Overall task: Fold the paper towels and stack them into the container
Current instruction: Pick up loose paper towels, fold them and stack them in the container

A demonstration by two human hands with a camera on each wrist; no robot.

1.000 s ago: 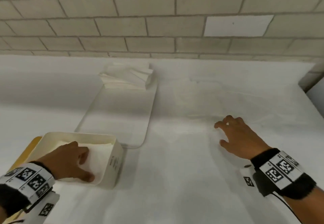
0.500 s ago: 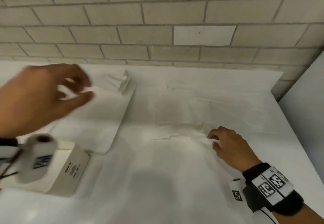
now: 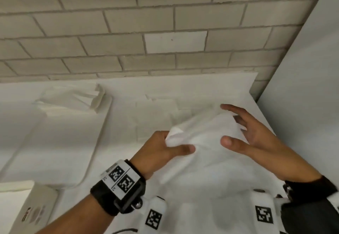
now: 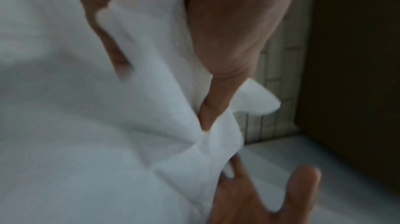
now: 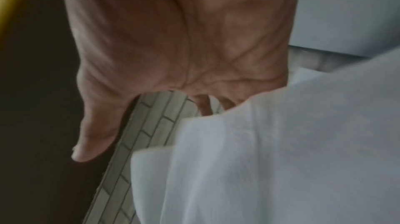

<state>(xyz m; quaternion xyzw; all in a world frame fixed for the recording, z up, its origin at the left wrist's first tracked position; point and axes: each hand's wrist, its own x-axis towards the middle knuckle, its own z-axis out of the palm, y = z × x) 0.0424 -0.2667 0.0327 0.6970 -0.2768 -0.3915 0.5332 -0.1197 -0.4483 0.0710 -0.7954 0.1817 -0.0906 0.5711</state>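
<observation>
A white paper towel [image 3: 205, 134] is lifted off the white table between both hands. My left hand [image 3: 174, 144] pinches its left corner between thumb and fingers; the left wrist view shows that corner [image 4: 164, 77] bunched in the pinch. My right hand [image 3: 244, 133] is spread with straight fingers against the towel's right edge, thumb [image 3: 227, 141] lying on the sheet. In the right wrist view the towel [image 5: 281, 159] hangs beside the flat palm. A stack of unfolded towels [image 3: 73, 100] lies at the back left. The white container [image 3: 31, 208] shows at the lower left corner.
A white tray [image 3: 55, 147] carries the towel stack, left of my hands. More flat sheets [image 3: 161, 112] lie on the table behind the lifted towel. A brick wall [image 3: 165, 32] bounds the back and a pale panel [image 3: 302, 105] the right side.
My left hand left the container, swung past the tray stack and came right to pinch the towel's corner. My right hand raised the towel off the table and spread its fingers.
</observation>
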